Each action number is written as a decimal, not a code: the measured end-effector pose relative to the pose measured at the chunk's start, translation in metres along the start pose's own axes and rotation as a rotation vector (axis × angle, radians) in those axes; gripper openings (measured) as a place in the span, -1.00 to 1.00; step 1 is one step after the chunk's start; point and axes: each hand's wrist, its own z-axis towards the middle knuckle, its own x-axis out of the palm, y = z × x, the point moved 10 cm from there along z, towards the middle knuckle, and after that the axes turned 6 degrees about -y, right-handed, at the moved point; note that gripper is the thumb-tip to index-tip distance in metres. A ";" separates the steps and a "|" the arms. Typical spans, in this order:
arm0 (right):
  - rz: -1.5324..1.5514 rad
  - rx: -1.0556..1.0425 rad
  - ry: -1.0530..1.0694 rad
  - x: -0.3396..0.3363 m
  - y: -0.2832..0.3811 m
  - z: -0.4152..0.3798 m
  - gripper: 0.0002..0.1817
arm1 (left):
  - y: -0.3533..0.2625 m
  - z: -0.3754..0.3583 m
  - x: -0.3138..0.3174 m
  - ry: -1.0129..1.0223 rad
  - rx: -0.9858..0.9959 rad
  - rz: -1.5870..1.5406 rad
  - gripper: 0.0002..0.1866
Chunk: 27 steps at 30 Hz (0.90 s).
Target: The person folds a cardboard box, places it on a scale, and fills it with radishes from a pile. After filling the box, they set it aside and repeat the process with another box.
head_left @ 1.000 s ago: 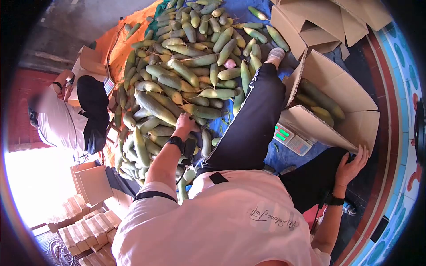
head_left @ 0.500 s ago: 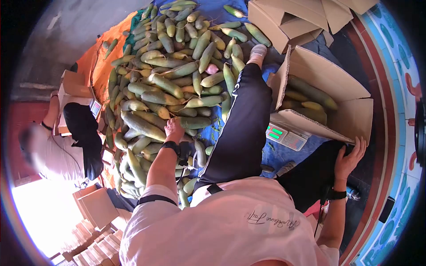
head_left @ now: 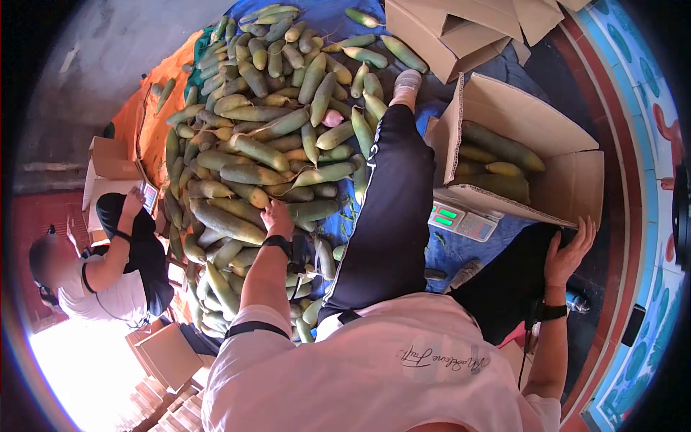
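Note:
Reaching into the heap of green radishes (head_left: 252, 173), my left hand (head_left: 278, 219) has its fingers bent around the end of a green radish (head_left: 314, 210). The fingertips are partly hidden among the radishes. My right hand (head_left: 570, 253) lies with fingers stretched out against the near edge of an open cardboard box (head_left: 568, 189). Several large green radishes (head_left: 504, 147) lie inside this box. Under the box is a scale (head_left: 464, 220) with green lit digits, and its platform is mostly covered.
More cardboard boxes (head_left: 461, 32) stand at the top right. My leg (head_left: 392, 209) stretches between heap and scale. At left, another person (head_left: 101, 281) sits near a box (head_left: 111, 173) and a second scale (head_left: 149, 196). A blue sheet (head_left: 450, 252) covers the floor.
The view has shifted slightly. My left hand stays at the radishes and my right hand at the box. The person at left has raised an arm and leaned back from the box.

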 end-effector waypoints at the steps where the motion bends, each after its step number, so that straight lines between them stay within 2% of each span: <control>1: -0.004 0.004 -0.002 0.000 0.000 0.000 -0.38 | -0.001 0.003 0.001 -0.003 0.005 0.001 -0.58; 7: -0.008 0.025 0.013 0.001 -0.001 0.001 -0.38 | -0.010 -0.007 -0.019 -0.054 0.079 0.038 -0.66; 9: -0.010 0.012 0.009 0.001 -0.001 0.001 -0.39 | -0.012 -0.017 -0.021 -0.002 0.071 0.046 -0.71; 16: 0.019 0.014 -0.010 0.000 0.000 0.001 -0.39 | -0.014 -0.011 0.011 -0.097 0.086 0.011 -0.70; 19: 0.002 0.040 0.010 0.001 -0.003 0.000 -0.39 | -0.016 -0.022 0.023 -0.010 0.134 0.117 -0.71; 22: 0.011 0.062 0.019 0.001 -0.003 0.001 -0.39 | -0.024 -0.043 0.013 0.006 0.172 0.121 -0.68; 24: -0.002 0.038 0.011 0.001 -0.002 0.002 -0.39 | -0.026 -0.059 0.018 0.178 0.135 0.039 -0.51; 25: -0.013 0.052 0.009 0.000 -0.002 0.001 -0.39 | -0.027 -0.063 0.023 0.171 0.150 0.048 -0.51; 27: 0.018 0.076 0.018 0.000 -0.002 0.003 -0.38 | -0.022 -0.068 0.043 0.252 0.061 -0.118 -0.35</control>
